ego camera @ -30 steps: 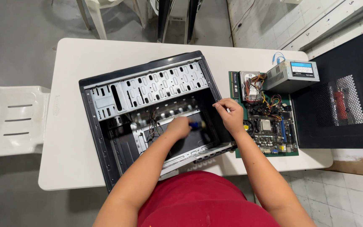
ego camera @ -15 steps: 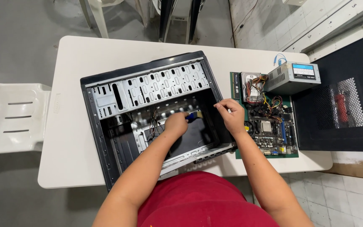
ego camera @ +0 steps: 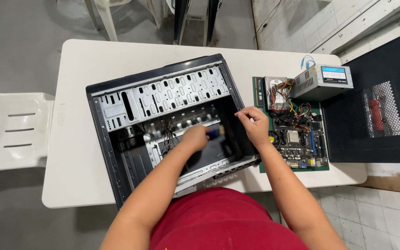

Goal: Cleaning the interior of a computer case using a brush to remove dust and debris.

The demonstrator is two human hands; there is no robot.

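**Both hands inside the opened case**

The left hand (ego camera: 195,137) closes its fingers on a small blue-and-yellow tool (ego camera: 212,133) deep in the black metal computer case (ego camera: 116,153), laid on its side for access. The right hand (ego camera: 254,125), fingers curled and empty, steadies the case's edge. Beside it: a green motherboard (ego camera: 297,143) and a grey power supply box (ego camera: 320,83) with a blue-and-white label.

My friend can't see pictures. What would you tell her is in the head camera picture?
A person in a red top reaches both hands into an open black metal computer case lying on a white plastic table: the left hand is inside holding a small blue tool, the right hand rests on the case's edge. A green motherboard and grey power supply box sit alongside.
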